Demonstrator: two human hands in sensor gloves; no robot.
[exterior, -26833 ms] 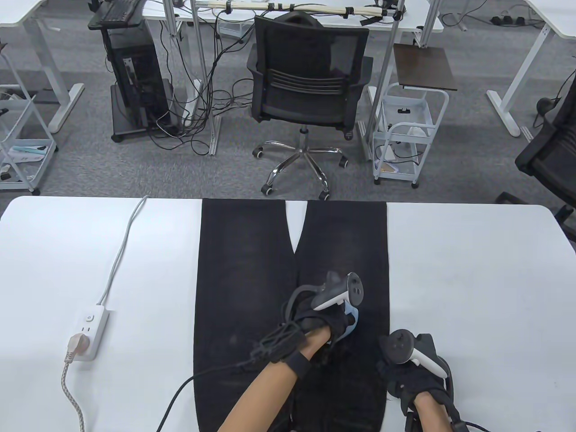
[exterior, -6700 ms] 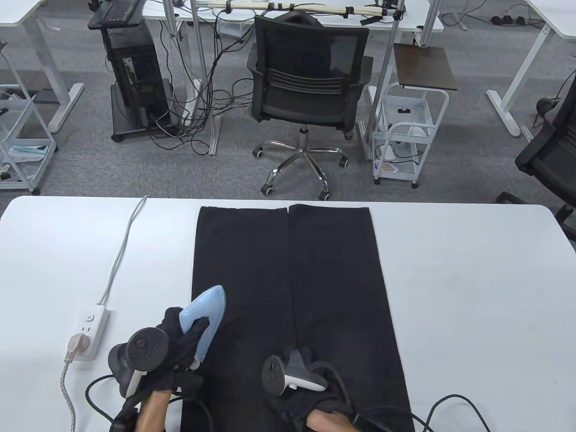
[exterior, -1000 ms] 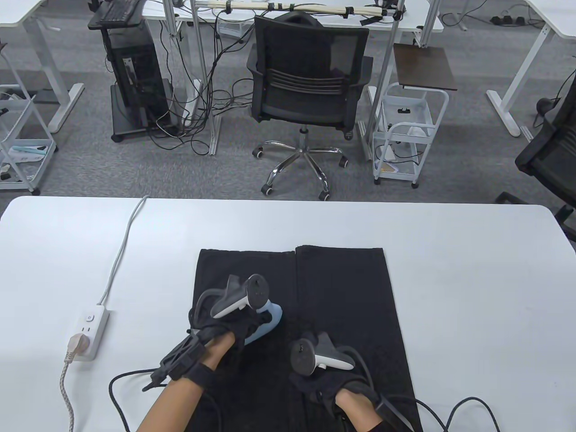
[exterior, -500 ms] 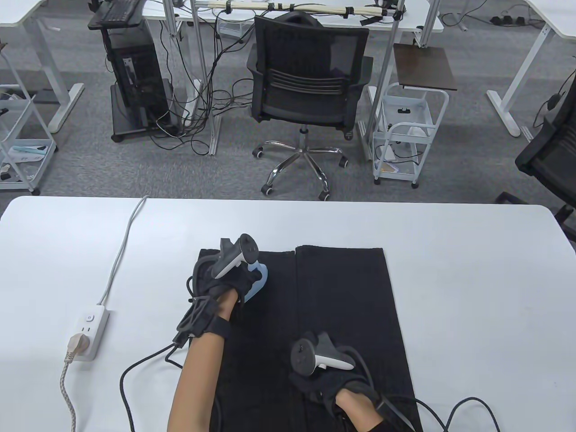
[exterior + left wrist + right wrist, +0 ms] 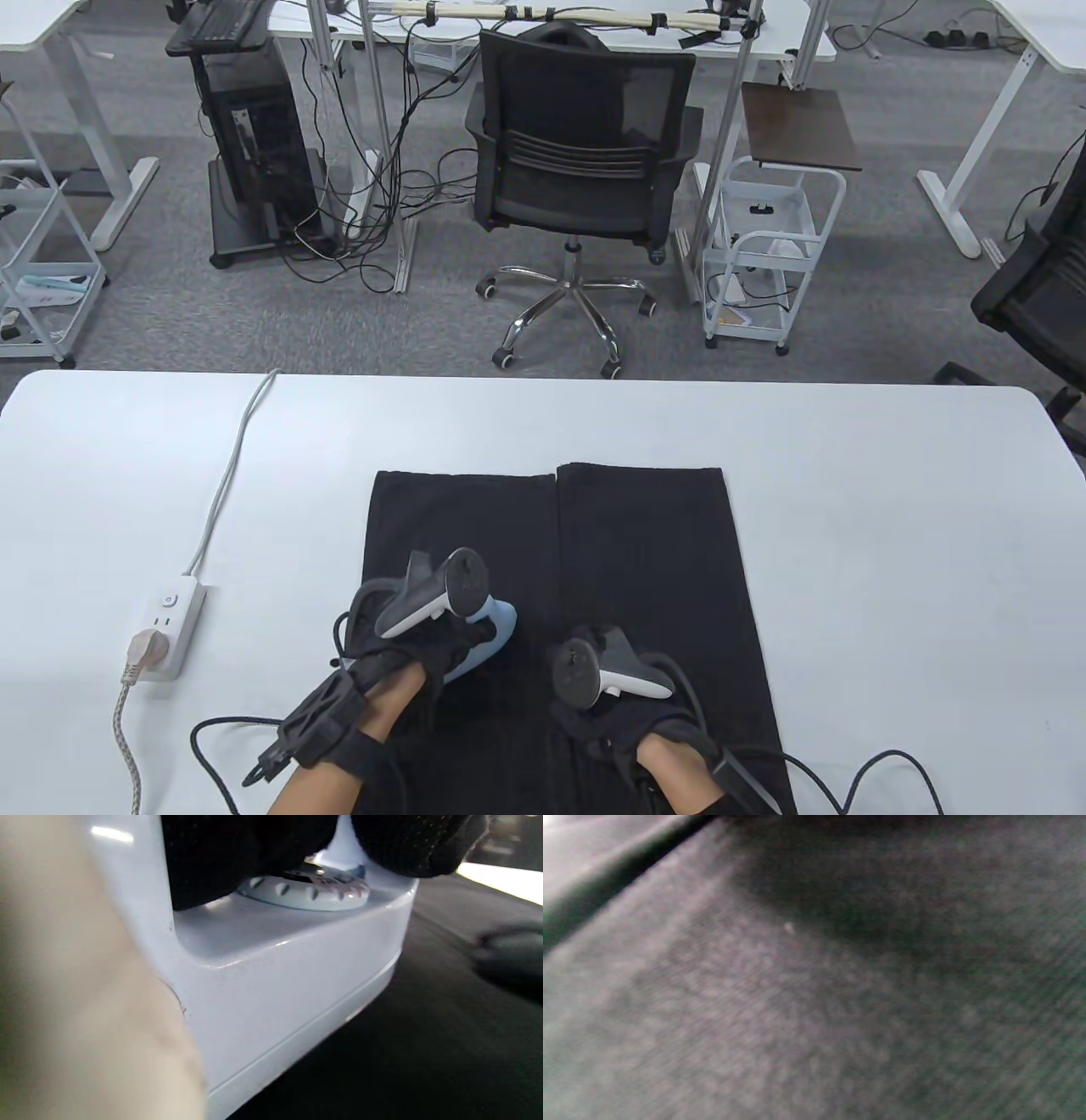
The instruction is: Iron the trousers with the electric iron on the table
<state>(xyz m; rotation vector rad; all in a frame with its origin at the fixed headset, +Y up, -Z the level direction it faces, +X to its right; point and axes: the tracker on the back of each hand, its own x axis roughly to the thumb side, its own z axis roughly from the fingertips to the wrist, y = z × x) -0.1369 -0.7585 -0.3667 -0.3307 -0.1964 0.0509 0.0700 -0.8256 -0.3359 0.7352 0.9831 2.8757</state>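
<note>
Overhead table view — wrist views perhaps cloth-close

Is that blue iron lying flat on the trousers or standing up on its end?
Flat. The iron lies soleplate-down on the black trousers, gripped by the left hand; the left wrist view shows its base meeting the cloth.

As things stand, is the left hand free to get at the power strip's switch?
Probably not right away: the left hand grips the iron on the trousers. The bare table toward the power strip looks unobstructed, so it would have to set the iron down first.
</note>
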